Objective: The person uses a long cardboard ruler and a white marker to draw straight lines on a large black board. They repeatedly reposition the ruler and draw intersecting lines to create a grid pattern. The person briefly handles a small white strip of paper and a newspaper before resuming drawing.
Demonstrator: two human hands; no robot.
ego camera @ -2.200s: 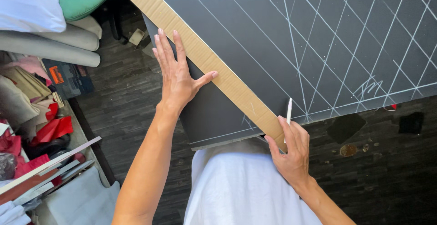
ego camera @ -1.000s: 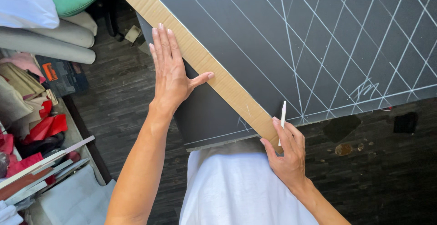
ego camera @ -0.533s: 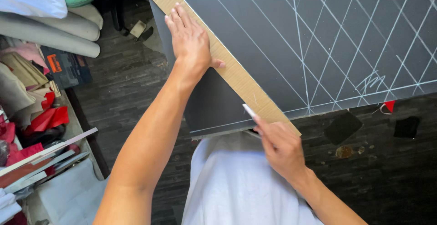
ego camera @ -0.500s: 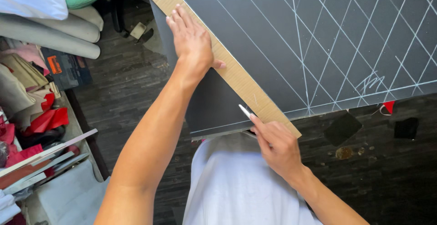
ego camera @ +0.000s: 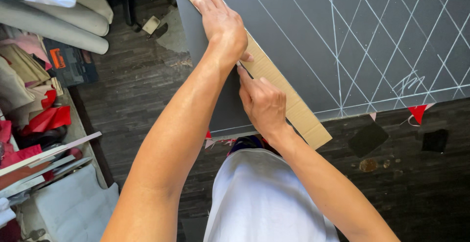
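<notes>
The left hand (ego camera: 221,24) lies flat, fingers together, pressing on a long cardboard strip (ego camera: 274,78) that runs slantwise across a dark sheet (ego camera: 313,36) marked with white lines. Just below it, the right hand (ego camera: 264,106) is curled shut, pinching a thin white marker (ego camera: 243,69) whose tip touches the sheet along the strip's left edge. Fabric rolls (ego camera: 54,24) lie at the left.
</notes>
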